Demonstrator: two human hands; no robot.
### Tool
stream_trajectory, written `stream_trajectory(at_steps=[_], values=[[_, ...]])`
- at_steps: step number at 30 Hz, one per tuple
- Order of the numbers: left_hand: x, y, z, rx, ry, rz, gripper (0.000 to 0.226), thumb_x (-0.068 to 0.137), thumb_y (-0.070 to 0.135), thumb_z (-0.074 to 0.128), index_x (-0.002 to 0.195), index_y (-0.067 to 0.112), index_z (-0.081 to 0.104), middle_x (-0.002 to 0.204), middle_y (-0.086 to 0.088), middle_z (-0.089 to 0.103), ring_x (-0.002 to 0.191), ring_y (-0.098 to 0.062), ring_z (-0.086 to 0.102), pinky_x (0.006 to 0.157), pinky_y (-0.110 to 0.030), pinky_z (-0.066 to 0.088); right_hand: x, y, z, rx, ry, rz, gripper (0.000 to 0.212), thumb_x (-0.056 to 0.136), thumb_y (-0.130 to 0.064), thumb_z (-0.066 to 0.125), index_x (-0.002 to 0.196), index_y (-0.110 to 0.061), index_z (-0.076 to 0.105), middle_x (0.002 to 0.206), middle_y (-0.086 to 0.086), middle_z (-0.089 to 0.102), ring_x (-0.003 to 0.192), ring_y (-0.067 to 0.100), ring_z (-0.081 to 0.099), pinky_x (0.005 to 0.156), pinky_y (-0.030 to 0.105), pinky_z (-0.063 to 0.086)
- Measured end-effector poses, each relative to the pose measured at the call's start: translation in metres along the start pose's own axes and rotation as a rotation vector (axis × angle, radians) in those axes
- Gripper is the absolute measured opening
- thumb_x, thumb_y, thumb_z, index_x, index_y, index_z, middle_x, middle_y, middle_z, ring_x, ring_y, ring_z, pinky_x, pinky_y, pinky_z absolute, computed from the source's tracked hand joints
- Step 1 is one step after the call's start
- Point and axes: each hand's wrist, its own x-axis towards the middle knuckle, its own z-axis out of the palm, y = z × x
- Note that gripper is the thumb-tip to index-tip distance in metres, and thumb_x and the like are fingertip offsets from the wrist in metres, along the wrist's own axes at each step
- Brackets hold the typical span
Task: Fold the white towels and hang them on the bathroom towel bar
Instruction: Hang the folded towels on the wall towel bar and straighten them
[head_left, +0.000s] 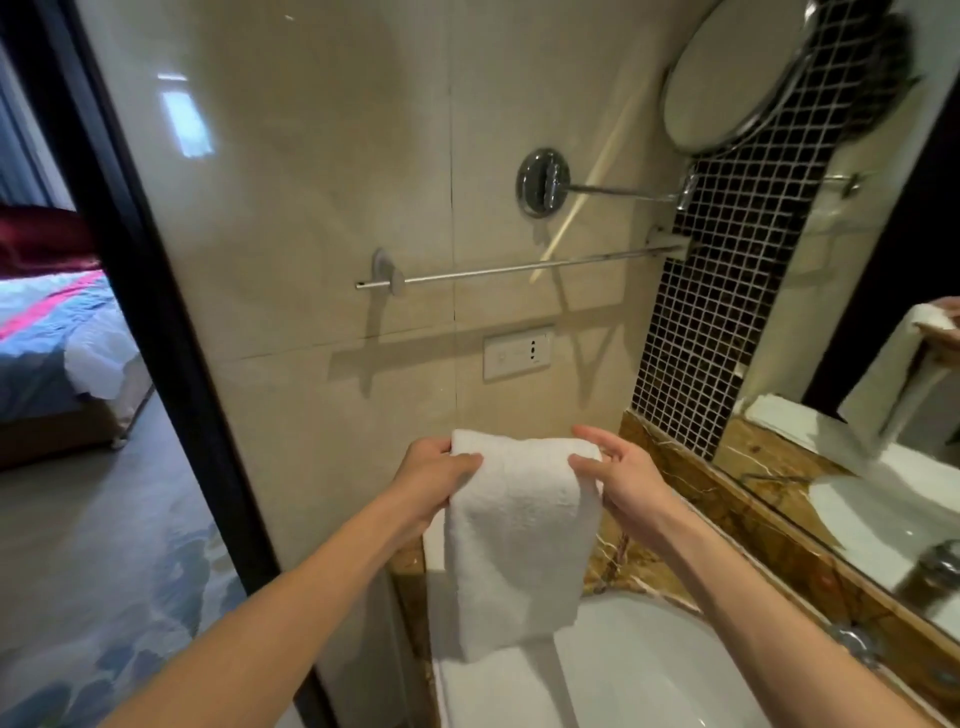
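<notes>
Towel bar (519, 267) runs across the tan wall. Below the bar, not touching it, a folded white towel (519, 535) hangs down from two hands. The left hand (434, 478) pinches the towel's top left end with thumb and fingers. The right hand (623, 478) pinches the top right end the same way. A white plug plate (517, 353) sits on the wall between the bar and the towel. A round mirror (727, 78) is above the bar. A white sink (649, 670) is far below the bar.
</notes>
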Motion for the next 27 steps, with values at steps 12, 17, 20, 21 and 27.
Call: stream_trajectory(at_steps=[12,17,20,21,27], values=[[-0.001,0.152,-0.009,0.060,-0.095,0.235,0.017,0.086,0.002,0.061,0.102,0.001,0.067,0.086,-0.011,0.072,0.073,-0.021,0.067,0.066,-0.031,0.053,-0.014,-0.150,0.018,-0.208,0.123,-0.320,0.044,0.085,-0.009,0.067,0.128,-0.016,0.060,0.116,0.000,0.050,0.110,0.014,0.054,0.093,0.041,0.051],[-0.012,0.195,-0.010,0.041,-0.124,0.255,0.016,0.087,0.004,0.061,0.101,-0.001,0.066,0.079,-0.008,0.072,0.063,-0.015,0.067,0.051,-0.022,0.051,-0.028,-0.188,0.023,-0.218,0.171,-0.391,0.043,0.087,-0.010,0.065,0.129,-0.009,0.057,0.121,0.009,0.061,0.103,0.023,0.064,0.089,0.043,0.055],[-0.019,0.207,-0.010,0.058,-0.108,0.278,0.016,0.087,0.004,0.061,0.101,-0.001,0.066,0.081,-0.009,0.071,0.066,-0.016,0.066,0.053,-0.023,0.052,-0.033,-0.200,0.026,-0.235,0.173,-0.406,0.047,0.088,-0.013,0.064,0.133,-0.008,0.053,0.129,0.013,0.057,0.107,0.026,0.062,0.093,0.046,0.053],[-0.020,0.210,-0.011,0.062,-0.103,0.283,0.016,0.087,0.004,0.061,0.101,-0.001,0.066,0.082,-0.009,0.071,0.066,-0.016,0.065,0.053,-0.023,0.051,-0.035,-0.203,0.027,-0.233,0.170,-0.409,0.047,0.088,-0.013,0.065,0.133,-0.008,0.053,0.130,0.013,0.057,0.107,0.026,0.062,0.093,0.046,0.053],[-0.028,0.233,-0.012,0.094,-0.084,0.336,0.012,0.087,0.006,0.062,0.097,0.004,0.068,0.079,-0.005,0.072,0.061,-0.012,0.066,0.047,-0.020,0.048,-0.042,-0.228,0.029,-0.237,0.166,-0.449,0.046,0.087,-0.011,0.064,0.132,-0.010,0.054,0.133,0.013,0.054,0.112,0.028,0.060,0.094,0.050,0.051]])
